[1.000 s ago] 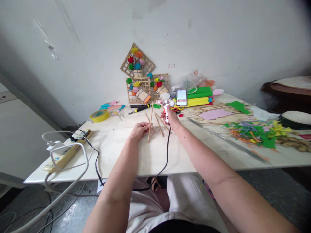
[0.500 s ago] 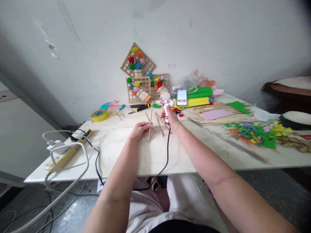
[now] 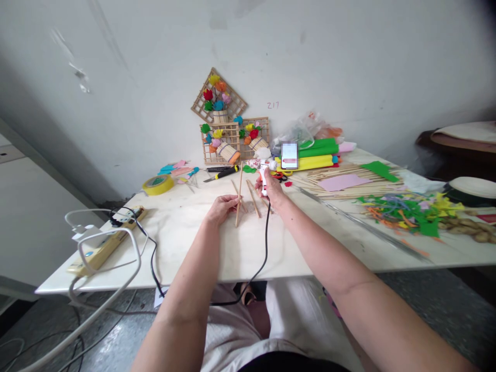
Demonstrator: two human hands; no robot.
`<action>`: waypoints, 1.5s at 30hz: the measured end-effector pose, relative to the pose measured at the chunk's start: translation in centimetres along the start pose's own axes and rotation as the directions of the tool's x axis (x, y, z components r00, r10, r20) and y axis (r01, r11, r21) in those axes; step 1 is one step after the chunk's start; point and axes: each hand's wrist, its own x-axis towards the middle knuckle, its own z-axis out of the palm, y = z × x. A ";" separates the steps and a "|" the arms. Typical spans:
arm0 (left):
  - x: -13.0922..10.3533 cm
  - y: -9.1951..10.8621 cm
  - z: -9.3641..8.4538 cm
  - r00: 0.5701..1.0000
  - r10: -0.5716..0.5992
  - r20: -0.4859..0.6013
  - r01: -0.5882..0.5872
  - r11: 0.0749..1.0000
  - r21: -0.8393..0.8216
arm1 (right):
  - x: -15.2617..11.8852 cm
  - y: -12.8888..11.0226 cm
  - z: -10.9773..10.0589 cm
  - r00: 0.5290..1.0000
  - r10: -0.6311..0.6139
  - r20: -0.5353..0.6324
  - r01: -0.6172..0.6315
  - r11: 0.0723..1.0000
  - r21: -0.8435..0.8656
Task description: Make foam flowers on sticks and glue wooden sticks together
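Observation:
My left hand (image 3: 223, 208) pinches a thin wooden stick (image 3: 239, 199) that stands slanted over the table. Wrapped round the handle of a white glue gun (image 3: 265, 178) is my right hand (image 3: 273, 190), its black cord running down toward my lap. The gun's nozzle end is too small to make out against the things behind it. Between my hands, several short sticks (image 3: 253, 199) lie on the tabletop. Beyond them are a yellow-and-black cutter knife (image 3: 227, 174) and a green paper piece (image 3: 249, 169).
Stick lattices with paper flowers (image 3: 219, 142) lean on the wall. Yellow tape (image 3: 158, 184) and a power strip (image 3: 106, 247) with cables are left. Right are a phone (image 3: 290, 156), paper rolls (image 3: 318, 148), long sticks (image 3: 310, 178), metal wires (image 3: 352, 219) and paper scraps (image 3: 411, 212).
The view has shifted very slightly. Both hands keep their holds, with no clear movement of the stick or glue gun.

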 end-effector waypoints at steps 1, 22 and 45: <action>0.0 0.0 0.0 1.000 0.000 -0.004 0.000 1.000 -0.001 | 0.0 0.0 0.0 1.000 0.009 -0.006 -0.009 1.000 0.001; 0.1 0.0 0.0 1.000 0.008 -0.002 -0.008 1.000 0.004 | -0.2 -0.4 0.0 1.000 0.025 -0.004 -0.025 1.000 -0.008; 0.2 -0.2 -0.1 1.000 0.012 0.014 -0.013 1.000 0.010 | -0.2 -0.5 -0.2 0.999 0.034 -0.019 -0.035 0.999 -0.032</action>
